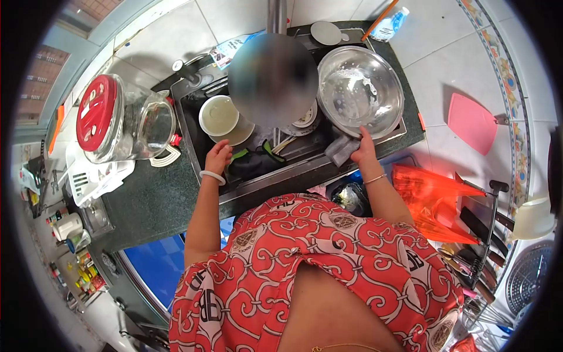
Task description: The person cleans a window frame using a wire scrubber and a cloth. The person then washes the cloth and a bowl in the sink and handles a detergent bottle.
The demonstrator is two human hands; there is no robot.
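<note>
A large shiny metal bowl (346, 76) with soapy streaks rests over the right side of the sink (199, 155). My right hand (365, 149) is at its near rim, thumb side over the edge, closed on it. Against those fingers hangs a grey, wet-looking cloth (342, 151); whether it is gripped too is hard to see. My left hand (219, 157) hovers at the sink's near left, fingers loosely bent and apart, holding nothing visible. Just beyond it sits a pale bowl (219, 115) on another dish. Black-and-green items (258, 161) lie close by.
A blurred round patch hides the sink's middle, below the tap (277, 14). Left stands a clear jar with a red lid (97, 114). A blue-labelled bottle (389, 24) is at the back right; a pink cutting board (471, 123) hangs on the wall, above a red bag (431, 199).
</note>
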